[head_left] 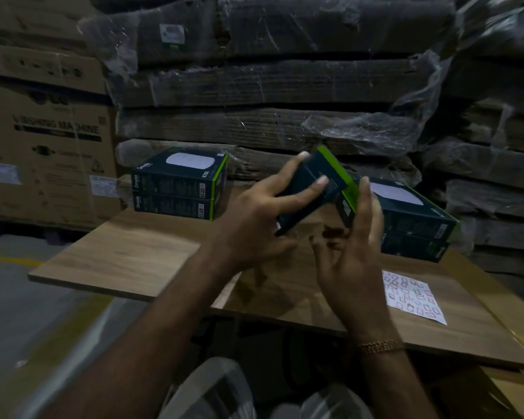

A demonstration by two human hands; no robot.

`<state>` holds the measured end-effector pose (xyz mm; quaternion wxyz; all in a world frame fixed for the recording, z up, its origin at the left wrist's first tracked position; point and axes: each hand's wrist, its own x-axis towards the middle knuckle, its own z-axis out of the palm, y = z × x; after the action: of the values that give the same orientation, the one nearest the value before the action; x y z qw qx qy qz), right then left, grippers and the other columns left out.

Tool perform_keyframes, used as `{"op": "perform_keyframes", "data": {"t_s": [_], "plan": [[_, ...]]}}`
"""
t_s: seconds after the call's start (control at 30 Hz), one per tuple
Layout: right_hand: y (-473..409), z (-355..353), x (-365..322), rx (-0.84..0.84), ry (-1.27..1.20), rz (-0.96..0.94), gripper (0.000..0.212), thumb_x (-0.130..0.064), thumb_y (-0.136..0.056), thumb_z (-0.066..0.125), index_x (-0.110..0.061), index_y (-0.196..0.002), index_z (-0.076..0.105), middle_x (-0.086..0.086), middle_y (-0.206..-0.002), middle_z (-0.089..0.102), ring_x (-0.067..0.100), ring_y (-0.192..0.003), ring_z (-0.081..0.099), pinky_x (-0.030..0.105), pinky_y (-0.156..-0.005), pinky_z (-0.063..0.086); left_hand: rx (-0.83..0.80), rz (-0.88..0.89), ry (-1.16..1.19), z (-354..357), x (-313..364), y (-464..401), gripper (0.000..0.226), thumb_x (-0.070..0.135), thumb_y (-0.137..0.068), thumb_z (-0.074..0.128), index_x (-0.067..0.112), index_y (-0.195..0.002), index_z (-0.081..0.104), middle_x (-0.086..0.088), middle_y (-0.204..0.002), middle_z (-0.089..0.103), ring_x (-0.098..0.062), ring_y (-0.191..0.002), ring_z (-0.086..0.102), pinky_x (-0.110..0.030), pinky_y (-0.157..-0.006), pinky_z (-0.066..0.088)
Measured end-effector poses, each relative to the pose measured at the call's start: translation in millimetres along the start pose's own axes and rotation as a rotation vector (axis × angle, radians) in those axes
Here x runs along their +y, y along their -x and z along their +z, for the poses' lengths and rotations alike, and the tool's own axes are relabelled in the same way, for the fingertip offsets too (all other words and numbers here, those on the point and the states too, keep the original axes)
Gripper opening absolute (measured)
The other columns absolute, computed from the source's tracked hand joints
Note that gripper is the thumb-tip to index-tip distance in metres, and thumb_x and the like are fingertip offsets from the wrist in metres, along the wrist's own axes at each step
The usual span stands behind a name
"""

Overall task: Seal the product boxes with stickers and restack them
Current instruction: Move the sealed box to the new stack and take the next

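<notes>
Right hand [353, 252] raised at frame centre, fingers loosely spread, index tip laid on the green edge of the tilted box [312, 189]. Box is gripped by the left hand [254, 225], thumb underneath. Sticker sheet [412, 296] seen lower right on the board [127, 255].

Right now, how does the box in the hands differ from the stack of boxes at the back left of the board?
The held box is in the air and tilted, gripped by the left hand with the right hand at its green edge. The left stack rests on the wooden board, flat and level, and no hand touches it. The held box is single; the stack has two boxes. Both are dark with a green edge.
</notes>
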<state>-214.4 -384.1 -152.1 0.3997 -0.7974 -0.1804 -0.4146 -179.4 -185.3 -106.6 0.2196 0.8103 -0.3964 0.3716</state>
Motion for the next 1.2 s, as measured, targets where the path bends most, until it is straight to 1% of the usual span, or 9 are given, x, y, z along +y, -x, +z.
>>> {"op": "perform_keyframes", "data": {"t_s": [0.07, 0.17, 0.3, 0.43, 0.6, 0.8, 0.93, 1.03, 1.2], "plan": [[-9, -5, -2, -0.01, 0.064, -0.063, 0.099, -0.002, -0.1, 0.072, -0.027, -0.172, 0.01, 0.011, -0.178, 0.006, -0.035, -0.134, 0.018, -0.006, -0.087, 0.038, -0.09, 0.073, -0.039, 3, 4, -4, 0.095, 0.008, -0.084, 0.088, 0.03, -0.164, 0.043, -0.009, -0.179, 0.017, -0.032, -0.155, 0.039, -0.053, -0.11, 0.054], [-16, -14, 5, -0.068, 0.185, -0.118, 0.097, -0.006, -0.095, 0.078, -0.033, -0.17, 0.022, 0.008, -0.178, 0.012, -0.038, -0.13, 0.016, 0.003, -0.083, 0.045, -0.103, 0.181, -0.076, 12, 6, -5, 0.083, 0.01, -0.088, 0.083, 0.026, -0.162, 0.048, -0.012, -0.176, 0.025, -0.034, -0.155, 0.04, -0.058, -0.112, 0.049], [-14, -23, 18, -0.077, 0.258, -0.125, 0.087, -0.02, -0.093, 0.08, -0.035, -0.166, 0.035, 0.003, -0.169, 0.034, 0.011, -0.128, 0.051, 0.037, -0.086, 0.06, -0.021, 0.154, -0.114, 20, 2, 9, 0.083, 0.014, -0.089, 0.084, 0.016, -0.163, 0.044, -0.013, -0.171, 0.038, -0.031, -0.153, 0.043, -0.054, -0.117, 0.046], [-2, -24, 28, 0.025, 0.2, -0.048, 0.084, -0.029, -0.089, 0.083, -0.028, -0.161, 0.041, 0.006, -0.159, 0.042, 0.002, -0.13, 0.043, 0.029, -0.095, 0.053, 0.197, 0.026, -0.206, 22, -19, 45, 0.064, 0.022, -0.091, 0.083, 0.011, -0.15, 0.06, -0.012, -0.16, 0.053, -0.03, -0.147, 0.051, -0.055, -0.118, 0.043], [28, -15, 39, 0.035, 0.145, 0.019, 0.082, -0.034, -0.087, 0.085, -0.024, -0.157, 0.044, 0.005, -0.157, 0.043, 0.003, -0.133, 0.042, 0.003, -0.097, 0.041, 0.27, -0.155, -0.193, 25, -39, 76, 0.08, 0.024, -0.081, 0.095, 0.01, -0.151, 0.059, -0.011, -0.16, 0.05, -0.033, -0.15, 0.045, -0.06, -0.121, 0.038], [47, -3, 57, 0.006, 0.073, 0.062, 0.078, -0.031, -0.088, 0.082, -0.018, -0.156, 0.045, 0.009, -0.16, 0.043, 0.006, -0.14, 0.041, -0.003, -0.103, 0.033, 0.316, -0.344, 0.082, 41, -39, 94, 0.092, 0.032, -0.074, 0.097, 0.011, -0.154, 0.054, -0.005, -0.158, 0.053, -0.019, -0.149, 0.049, -0.036, -0.121, 0.045], [63, 3, 78, -0.029, 0.04, 0.139, 0.082, -0.023, -0.081, 0.092, -0.025, -0.149, 0.048, -0.001, -0.16, 0.043, 0.017, -0.144, 0.048, 0.031, -0.102, 0.059, 0.311, -0.417, 0.18, 59, -42, 113, 0.089, 0.035, -0.068, 0.1, 0.016, -0.147, 0.062, 0.003, -0.157, 0.054, -0.013, -0.146, 0.052, -0.049, -0.104, 0.059], [71, 8, 93, -0.028, 0.065, 0.161, 0.08, -0.023, -0.076, 0.096, -0.027, -0.142, 0.05, -0.003, -0.157, 0.046, 0.026, -0.137, 0.056, 0.055, -0.099, 0.059, 0.343, -0.492, 0.227, 71, -36, 123, 0.088, 0.028, -0.062, 0.104, 0.018, -0.141, 0.066, 0.006, -0.153, 0.057, -0.007, -0.142, 0.053, -0.047, -0.099, 0.062], [89, 19, 103, 0.019, 0.068, 0.322, 0.093, -0.029, -0.07, 0.1, -0.045, -0.141, 0.043, 0.007, -0.13, 0.064, 0.035, -0.104, 0.069, 0.055, -0.084, 0.063, 0.269, -0.667, 0.253, 82, -37, 128, 0.107, 0.026, -0.05, 0.108, 0.026, -0.146, 0.061, 0.007, -0.157, 0.054, -0.01, -0.144, 0.051, -0.044, -0.107, 0.058]]}}
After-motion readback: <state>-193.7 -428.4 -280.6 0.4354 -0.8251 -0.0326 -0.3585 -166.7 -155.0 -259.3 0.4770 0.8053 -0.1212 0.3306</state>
